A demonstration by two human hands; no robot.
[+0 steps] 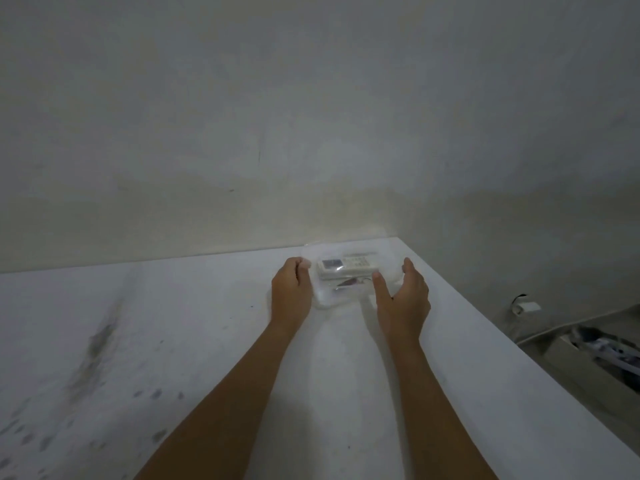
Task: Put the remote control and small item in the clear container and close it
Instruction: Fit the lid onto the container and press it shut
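Head cam: clear container (346,271) sits on the white table (173,341) near the far right corner. Remote control (347,266) lies flat inside, long axis left-right, display end toward the left. Small dark item (348,283) inside too, just on the near side of the remote. Left hand (290,292) curled on container's left edge. Right hand (401,299) spread wide at its right side; contact unclear.

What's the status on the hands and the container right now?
Left hand gripping clear container at its left edge. Right hand open at its right side. Remote control and small item inside. Nothing in the way.
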